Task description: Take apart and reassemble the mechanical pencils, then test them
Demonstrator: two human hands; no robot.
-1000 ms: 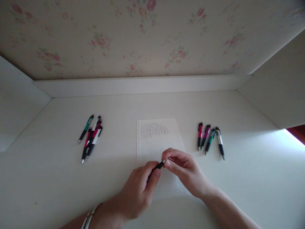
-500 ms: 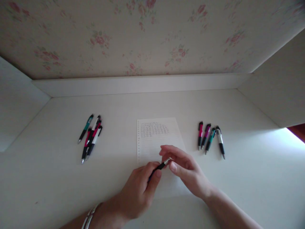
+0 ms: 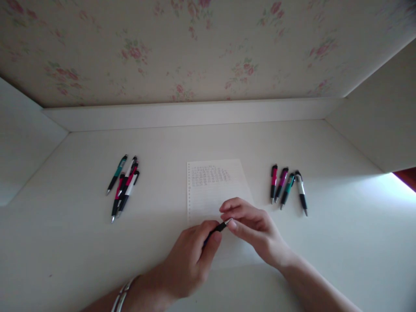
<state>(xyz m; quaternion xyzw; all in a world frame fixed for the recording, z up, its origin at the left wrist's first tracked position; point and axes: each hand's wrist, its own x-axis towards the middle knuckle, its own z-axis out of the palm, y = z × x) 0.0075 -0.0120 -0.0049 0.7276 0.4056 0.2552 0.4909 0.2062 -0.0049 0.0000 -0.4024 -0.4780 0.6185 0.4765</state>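
Note:
My left hand (image 3: 191, 255) is wrapped around a pen (image 3: 218, 229) with a black grip and a silver tip. The pen slants up to the right, its rear end hidden in my palm. My right hand (image 3: 253, 232) pinches the silver tip between thumb and fingers, the other fingers curved over it. Beneath both hands lies a sheet of lined paper (image 3: 212, 197), with rows of handwriting across its upper part and punched holes down its left edge.
On the left of the white desk (image 3: 74, 242) lies an overlapping bunch of pens (image 3: 130, 182), with a teal pen (image 3: 117, 174) beside it. Several pens in pink, purple, teal and white (image 3: 300, 190) lie side by side at right. Raised panels and floral wallpaper (image 3: 182, 56) bound the desk.
My right thumb and fingers have closed onto the pen's silver tip, which showed more openly before. My left hand keeps its hold almost unmoved.

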